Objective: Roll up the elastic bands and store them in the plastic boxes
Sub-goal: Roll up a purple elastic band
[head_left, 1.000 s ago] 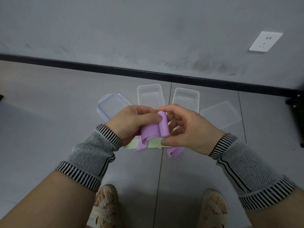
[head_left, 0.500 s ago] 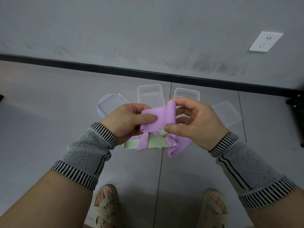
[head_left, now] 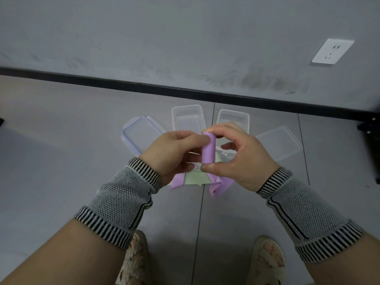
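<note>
Purple elastic band [head_left: 208, 149], rolled, pinched by left hand [head_left: 172, 155] and right hand [head_left: 242, 159] (hiding its tail); no writing readable.

You are getting dim, even, bluish light with no glare. Soft shadows are pooling on the floor [head_left: 61, 161] near your feet. The wide lens is bowing the edges.

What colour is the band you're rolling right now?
Light purple band, held by both hands; clearest in the head view.
</note>
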`<action>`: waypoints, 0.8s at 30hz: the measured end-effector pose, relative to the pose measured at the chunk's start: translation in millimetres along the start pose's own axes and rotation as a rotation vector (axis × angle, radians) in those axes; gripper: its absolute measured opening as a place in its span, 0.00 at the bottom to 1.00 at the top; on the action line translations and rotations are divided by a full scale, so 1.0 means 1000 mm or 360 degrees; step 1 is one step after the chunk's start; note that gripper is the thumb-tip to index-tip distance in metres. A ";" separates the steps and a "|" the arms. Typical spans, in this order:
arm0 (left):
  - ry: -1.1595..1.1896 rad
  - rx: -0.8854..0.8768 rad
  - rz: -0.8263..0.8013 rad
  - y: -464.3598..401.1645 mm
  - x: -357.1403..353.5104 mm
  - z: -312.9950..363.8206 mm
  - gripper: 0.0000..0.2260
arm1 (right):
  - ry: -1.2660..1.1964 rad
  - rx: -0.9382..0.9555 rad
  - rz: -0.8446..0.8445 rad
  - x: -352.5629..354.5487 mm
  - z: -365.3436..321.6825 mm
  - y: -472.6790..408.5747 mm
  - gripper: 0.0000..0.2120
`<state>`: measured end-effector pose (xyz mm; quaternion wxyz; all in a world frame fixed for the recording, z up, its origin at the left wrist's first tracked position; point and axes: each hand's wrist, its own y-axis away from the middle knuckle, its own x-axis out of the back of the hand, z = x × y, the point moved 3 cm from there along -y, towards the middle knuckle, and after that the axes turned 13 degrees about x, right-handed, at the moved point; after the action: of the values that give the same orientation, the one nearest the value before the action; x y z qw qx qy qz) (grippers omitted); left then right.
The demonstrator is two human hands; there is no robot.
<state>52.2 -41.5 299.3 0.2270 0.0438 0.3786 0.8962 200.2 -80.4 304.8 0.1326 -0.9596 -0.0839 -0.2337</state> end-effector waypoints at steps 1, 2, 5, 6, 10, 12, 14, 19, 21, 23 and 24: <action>-0.0013 0.0024 -0.0086 0.000 -0.002 -0.001 0.08 | 0.0028 0.0019 0.0002 -0.001 0.000 0.000 0.28; -0.0010 0.0030 -0.0144 0.000 -0.002 -0.002 0.07 | 0.0039 0.0031 0.0003 -0.001 0.001 0.000 0.28; -0.0006 0.0030 -0.0157 0.001 0.000 -0.001 0.07 | 0.0022 0.0003 -0.0051 -0.004 0.003 0.001 0.30; -0.0008 0.0009 -0.0129 0.000 0.001 -0.001 0.05 | 0.0013 -0.0041 -0.0092 -0.004 0.002 0.001 0.33; 0.0005 -0.0106 0.0049 0.000 0.007 0.002 0.04 | -0.0257 -0.0197 -0.0026 0.000 0.005 -0.001 0.27; -0.0012 -0.0137 0.0109 0.000 0.008 0.003 0.05 | -0.0372 -0.0154 0.0093 0.003 0.006 -0.002 0.11; -0.0031 -0.0158 0.0144 0.000 0.006 0.003 0.07 | -0.0475 -0.0181 0.0173 0.003 0.008 -0.002 0.04; -0.0041 -0.0144 0.0144 -0.002 0.002 0.000 0.09 | -0.0529 -0.0199 0.0271 0.006 0.008 -0.003 0.06; -0.0014 -0.0129 0.0125 -0.002 0.000 -0.001 0.09 | -0.0512 -0.0196 0.0284 0.007 0.009 -0.003 0.08; 0.0036 -0.0132 0.0117 -0.002 0.000 -0.001 0.06 | -0.0504 -0.0196 0.0281 0.008 0.009 -0.002 0.08; 0.0050 -0.0138 0.0115 -0.002 0.000 -0.001 0.05 | -0.0487 -0.0199 0.0271 0.008 0.010 -0.002 0.08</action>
<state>53.1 -40.7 297.2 0.1903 0.0335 0.3410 0.9200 210.7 -74.5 300.2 0.0776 -0.9939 -0.0069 -0.0778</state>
